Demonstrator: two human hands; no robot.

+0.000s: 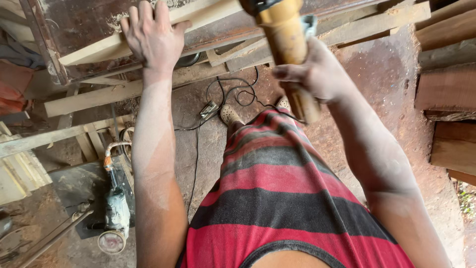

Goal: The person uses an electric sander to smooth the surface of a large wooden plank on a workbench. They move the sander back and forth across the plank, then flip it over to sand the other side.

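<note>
My left hand (152, 34) lies flat, fingers spread, on a pale wooden plank (99, 48) that rests on a rusty metal work surface (79, 25). My right hand (317, 74) grips the yellow-tan wooden handle of a tool (290, 47). The handle runs from the top of the view down past my fist, and its dark head is cut off at the top edge. Both forearms are dusted with sawdust. Below them are my red and black striped shirt (277, 198) and my feet in pale shoes (229, 114).
An angle grinder (115, 208) lies on the dirt floor at lower left on a dark sheet. A black cable and plug block (210, 108) trail under the bench. Loose planks (94, 97) lean at left; stacked reddish timber (448, 89) fills the right edge.
</note>
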